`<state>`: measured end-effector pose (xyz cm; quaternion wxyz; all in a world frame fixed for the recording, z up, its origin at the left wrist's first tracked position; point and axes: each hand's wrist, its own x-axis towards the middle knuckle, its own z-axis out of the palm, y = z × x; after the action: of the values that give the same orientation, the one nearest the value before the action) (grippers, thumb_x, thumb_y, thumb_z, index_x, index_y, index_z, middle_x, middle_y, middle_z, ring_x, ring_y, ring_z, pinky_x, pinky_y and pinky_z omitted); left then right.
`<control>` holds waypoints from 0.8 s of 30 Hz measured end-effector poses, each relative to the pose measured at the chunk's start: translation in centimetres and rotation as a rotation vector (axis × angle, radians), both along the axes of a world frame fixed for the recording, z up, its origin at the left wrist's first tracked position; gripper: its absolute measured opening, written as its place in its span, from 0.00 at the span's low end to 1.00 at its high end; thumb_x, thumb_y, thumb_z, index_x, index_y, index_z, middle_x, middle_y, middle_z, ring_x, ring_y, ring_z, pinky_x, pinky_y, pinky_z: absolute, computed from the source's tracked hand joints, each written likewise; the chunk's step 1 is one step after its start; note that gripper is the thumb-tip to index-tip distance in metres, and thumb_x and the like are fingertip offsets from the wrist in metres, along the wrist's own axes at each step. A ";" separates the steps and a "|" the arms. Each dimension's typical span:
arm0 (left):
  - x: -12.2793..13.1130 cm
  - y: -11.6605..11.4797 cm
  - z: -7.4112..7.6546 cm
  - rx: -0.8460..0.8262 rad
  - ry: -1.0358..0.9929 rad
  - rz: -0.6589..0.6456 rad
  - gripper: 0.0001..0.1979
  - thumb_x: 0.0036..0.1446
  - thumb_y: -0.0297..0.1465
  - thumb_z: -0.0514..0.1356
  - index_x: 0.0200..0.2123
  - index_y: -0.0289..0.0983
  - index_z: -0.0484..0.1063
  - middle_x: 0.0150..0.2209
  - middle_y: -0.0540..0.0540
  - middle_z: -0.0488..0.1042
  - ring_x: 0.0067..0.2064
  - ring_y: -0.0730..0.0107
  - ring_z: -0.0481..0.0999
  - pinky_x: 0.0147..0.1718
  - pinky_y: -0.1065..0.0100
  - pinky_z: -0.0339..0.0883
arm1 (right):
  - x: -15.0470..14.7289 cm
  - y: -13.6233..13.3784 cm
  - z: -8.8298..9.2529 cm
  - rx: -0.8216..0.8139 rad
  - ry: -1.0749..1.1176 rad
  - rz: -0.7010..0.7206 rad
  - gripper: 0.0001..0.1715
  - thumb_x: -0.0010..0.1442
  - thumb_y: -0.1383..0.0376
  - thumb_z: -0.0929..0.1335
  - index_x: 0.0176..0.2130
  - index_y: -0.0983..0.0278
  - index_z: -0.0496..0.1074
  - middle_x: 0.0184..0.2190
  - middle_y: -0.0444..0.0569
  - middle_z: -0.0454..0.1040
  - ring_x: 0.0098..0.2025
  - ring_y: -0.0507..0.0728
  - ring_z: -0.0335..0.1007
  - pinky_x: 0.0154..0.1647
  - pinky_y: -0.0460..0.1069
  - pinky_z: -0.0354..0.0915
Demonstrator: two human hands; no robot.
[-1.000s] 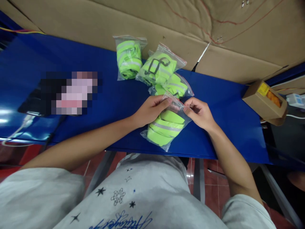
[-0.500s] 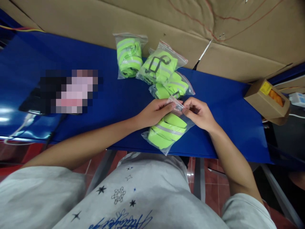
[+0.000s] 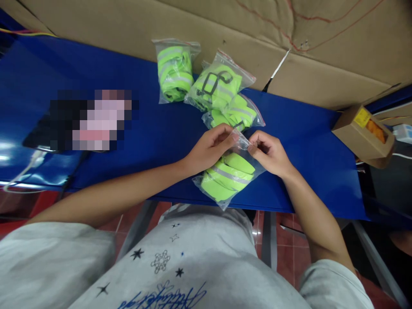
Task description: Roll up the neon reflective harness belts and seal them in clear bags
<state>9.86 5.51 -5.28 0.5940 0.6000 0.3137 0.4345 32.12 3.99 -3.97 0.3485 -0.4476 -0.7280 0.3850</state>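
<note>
A clear plastic bag point(image 3: 228, 178) with a coiled neon-green reflective strap inside lies at the front edge of the blue table. My left hand point(image 3: 215, 145) pinches the left part of the bag's top edge between thumb and fingers. On the right part of that same edge, my right hand point(image 3: 268, 151) is closed with thumb and forefinger. Just beyond my hands rests a bag of green straps point(image 3: 240, 112), partly under another bag with a black buckle point(image 3: 217, 86). A third bag point(image 3: 175, 75) stands to their left.
At the left of the blue table point(image 3: 141, 116) is a dark device point(image 3: 38, 133) with a white cable, beside a blurred-out patch. A cardboard box point(image 3: 363, 135) sits at the right end. Brown cardboard point(image 3: 193, 25) lines the back.
The fingers of my left hand have risen slightly and are more curled at the bag's top edge. My right hand has barely moved, and both hands still grip the bag.
</note>
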 end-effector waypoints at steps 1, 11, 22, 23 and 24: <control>0.0 -0.1 0.0 0.028 0.005 -0.003 0.18 0.68 0.48 0.64 0.37 0.38 0.72 0.33 0.50 0.76 0.33 0.74 0.76 0.32 0.73 0.69 | 0.0 0.0 0.0 0.006 0.001 0.003 0.10 0.67 0.61 0.70 0.34 0.61 0.69 0.25 0.40 0.65 0.27 0.49 0.56 0.28 0.48 0.54; -0.4 -0.1 -0.3 0.155 0.052 -0.033 0.14 0.73 0.40 0.59 0.36 0.38 0.71 0.27 0.53 0.67 0.26 0.78 0.63 0.25 0.72 0.56 | -0.6 -0.3 0.3 0.094 -0.006 0.019 0.08 0.66 0.64 0.70 0.34 0.61 0.69 0.26 0.39 0.64 0.26 0.48 0.56 0.27 0.47 0.54; -0.5 -0.4 -0.1 0.334 0.214 0.013 0.11 0.72 0.39 0.60 0.44 0.38 0.76 0.36 0.51 0.77 0.32 0.76 0.73 0.31 0.73 0.63 | -1.1 -0.6 0.5 0.153 -0.001 0.024 0.07 0.67 0.63 0.71 0.36 0.61 0.71 0.25 0.39 0.66 0.25 0.48 0.57 0.26 0.46 0.56; -0.5 -0.4 0.0 0.352 0.227 0.014 0.11 0.72 0.39 0.60 0.43 0.37 0.76 0.36 0.50 0.78 0.32 0.75 0.73 0.31 0.72 0.64 | -1.1 -0.6 0.6 0.164 -0.005 0.031 0.07 0.67 0.63 0.71 0.36 0.61 0.72 0.25 0.39 0.65 0.25 0.48 0.57 0.26 0.46 0.56; -0.5 -0.4 0.0 0.363 0.239 0.017 0.12 0.72 0.39 0.59 0.42 0.37 0.76 0.35 0.50 0.77 0.32 0.75 0.73 0.31 0.72 0.64 | -1.2 -0.7 0.7 0.179 -0.011 0.037 0.07 0.67 0.63 0.71 0.36 0.61 0.72 0.25 0.39 0.66 0.25 0.48 0.57 0.26 0.46 0.56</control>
<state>9.33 5.08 -5.27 0.4312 0.7417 0.3036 0.4144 30.92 3.30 -3.25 0.3761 -0.4033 -0.7694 0.3222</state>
